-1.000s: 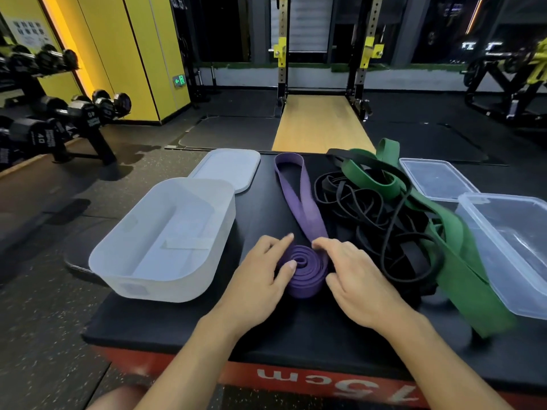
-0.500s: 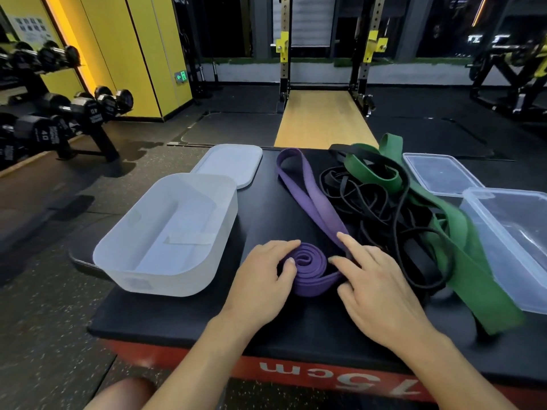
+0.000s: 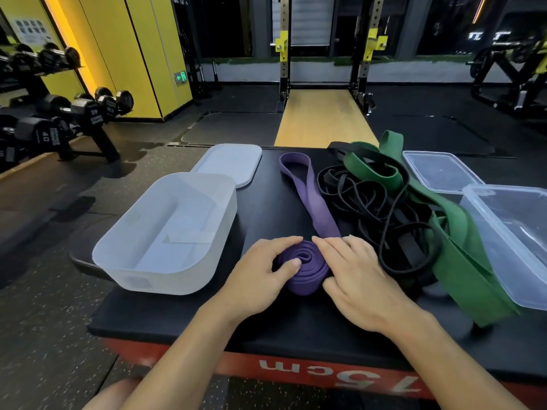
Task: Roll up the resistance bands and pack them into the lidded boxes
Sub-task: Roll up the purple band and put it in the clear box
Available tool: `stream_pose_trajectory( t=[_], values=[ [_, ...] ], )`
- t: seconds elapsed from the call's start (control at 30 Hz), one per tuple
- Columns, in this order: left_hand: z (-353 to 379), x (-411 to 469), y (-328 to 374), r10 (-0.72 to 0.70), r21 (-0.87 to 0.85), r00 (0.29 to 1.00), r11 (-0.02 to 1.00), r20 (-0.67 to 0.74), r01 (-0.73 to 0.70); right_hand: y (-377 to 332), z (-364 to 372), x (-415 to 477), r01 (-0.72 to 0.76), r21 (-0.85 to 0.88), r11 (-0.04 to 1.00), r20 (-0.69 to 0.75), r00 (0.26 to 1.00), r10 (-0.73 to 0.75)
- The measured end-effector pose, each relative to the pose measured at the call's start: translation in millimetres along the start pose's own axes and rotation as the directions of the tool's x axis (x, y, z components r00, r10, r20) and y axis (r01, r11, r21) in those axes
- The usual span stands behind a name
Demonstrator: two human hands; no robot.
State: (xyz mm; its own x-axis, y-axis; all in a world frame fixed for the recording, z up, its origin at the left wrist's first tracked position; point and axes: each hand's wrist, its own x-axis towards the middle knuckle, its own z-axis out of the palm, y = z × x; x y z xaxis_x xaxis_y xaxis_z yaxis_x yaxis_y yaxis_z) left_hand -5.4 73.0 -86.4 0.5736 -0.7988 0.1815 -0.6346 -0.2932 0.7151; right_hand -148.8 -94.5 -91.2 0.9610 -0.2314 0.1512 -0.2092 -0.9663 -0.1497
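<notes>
The purple band point(image 3: 307, 267) is partly coiled into a flat roll on the tabletop point(image 3: 266, 315), caught between my two hands. My left hand point(image 3: 260, 276) curls round the roll's left side: the thumb tip sits on top of the coil near its centre, and my other fingers point(image 3: 284, 241) bend round its far edge. My right hand point(image 3: 358, 279) lies against the roll's right side with the fingers close together and nearly straight. The index tip rests where the loose strap leaves the coil and the thumb touches the near edge. The unrolled length of the band runs straight away from my fingertips and ends in a flat loop.

Just right of my right hand is a heap of thin black bands point(image 3: 370, 202), tangled with a broad green band point(image 3: 461, 255) that drapes over them and trails toward the near right edge.

Left of my left hand stands a white box point(image 3: 165, 270), open-topped, with only a pale strip showing on its floor. Its white lid point(image 3: 231, 164) lies flat beyond it. Past the green band on the right is a clear box point(image 3: 479, 220), also open-topped, with the green band just beside its wall. I cannot make out anything inside it. A clear lid point(image 3: 441, 173) lies beyond that box.
</notes>
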Motion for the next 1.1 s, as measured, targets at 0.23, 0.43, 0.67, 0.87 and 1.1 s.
stream_pose_trajectory(
  t=[0.23,0.43,0.67,0.87,1.1],
  values=[
    [-5.7,7.0,-3.6,0.003,-0.039,0.993,0.999,0.116,0.002,-5.3,-5.7,-2.1,-0.037,-0.178,0.983,0.02,0.999,0.042],
    [-1.4,-2.9,-6.0,0.088,0.207,0.992,0.973,0.086,-0.104,-0.8,-7.9,-10.2,-0.052,-0.229,0.972,-0.006,0.999,0.052],
    [-1.0,4.3,5.7,0.017,0.2,0.996,0.979,0.088,-0.035,2.0,-6.0,1.0,-0.027,-0.134,0.991,0.069,0.997,0.036],
    [10.4,8.2,2.2,0.035,0.069,0.999,0.997,-0.009,-0.034,12.8,-6.3,-5.1,0.074,-0.027,0.997,-0.001,0.997,-0.074],
    [2.3,18.5,0.7,0.01,-0.119,0.994,0.993,0.111,0.003,-12.7,-1.9,-8.4,0.011,-0.05,0.999,-0.346,0.938,-0.028]
  ],
)
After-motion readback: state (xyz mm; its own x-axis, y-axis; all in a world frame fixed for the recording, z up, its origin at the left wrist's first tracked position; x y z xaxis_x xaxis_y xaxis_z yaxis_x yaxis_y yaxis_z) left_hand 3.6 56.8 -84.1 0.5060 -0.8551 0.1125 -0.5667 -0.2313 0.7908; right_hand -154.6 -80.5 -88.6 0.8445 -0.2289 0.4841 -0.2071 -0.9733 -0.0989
